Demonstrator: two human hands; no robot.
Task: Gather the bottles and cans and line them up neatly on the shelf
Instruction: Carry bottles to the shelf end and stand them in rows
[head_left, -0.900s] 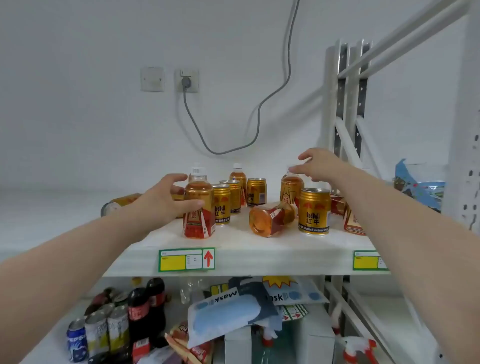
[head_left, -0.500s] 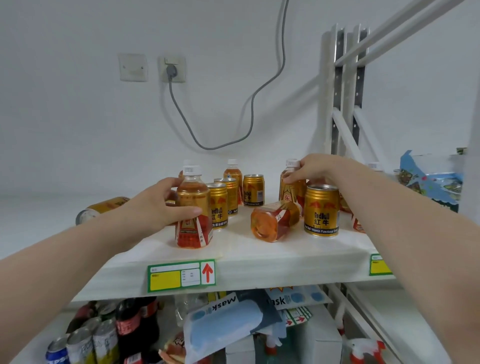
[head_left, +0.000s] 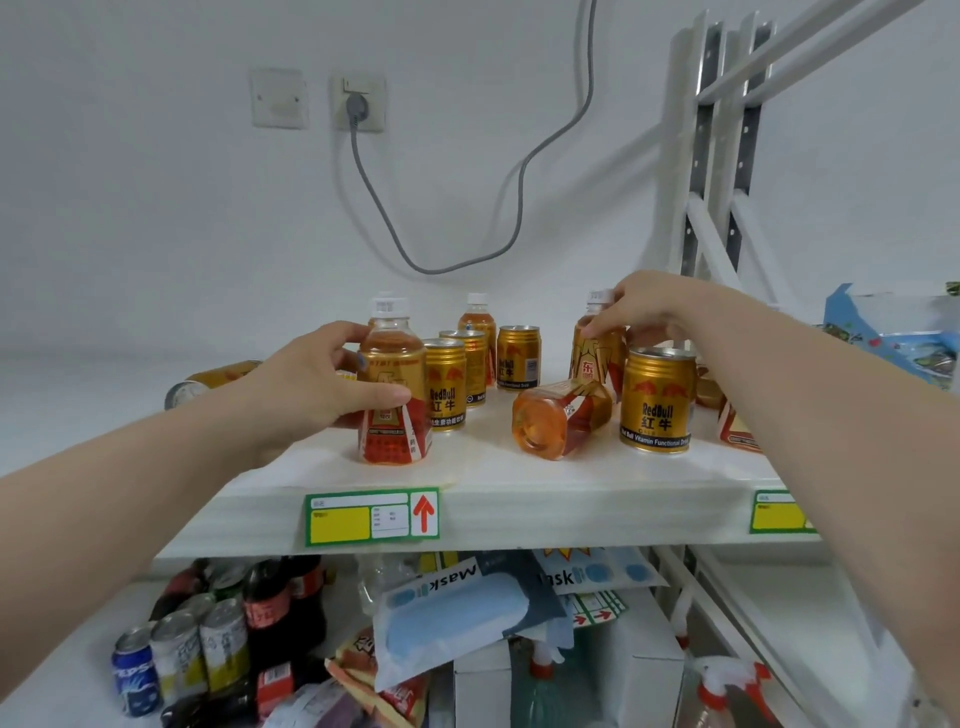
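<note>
On the white shelf (head_left: 519, 499) my left hand (head_left: 311, 384) is wrapped around an upright amber bottle with a red label (head_left: 395, 415) near the front edge. My right hand (head_left: 644, 312) grips the shoulder of another upright amber bottle (head_left: 592, 358) farther back. Between them an amber bottle lies on its side (head_left: 558, 423). A gold Red Bull can (head_left: 657, 400) stands right of it. Three more gold cans (head_left: 447, 384) (head_left: 470, 364) (head_left: 518, 358) and a bottle (head_left: 478, 322) stand behind. A gold can lies on its side (head_left: 208, 382) at the left.
More bottles (head_left: 735, 428) stand partly hidden behind my right arm. A blue package (head_left: 893, 332) sits at the far right by the white shelf uprights (head_left: 706, 156). A grey cable (head_left: 467, 249) hangs on the wall. The lower shelf holds soda cans (head_left: 176, 654), dark bottles, mask packs (head_left: 457, 613) and boxes.
Both hands moved in and closed: the left onto the front amber bottle, the right onto the bottle behind the lying one. The camera moved closer to the shelf.
</note>
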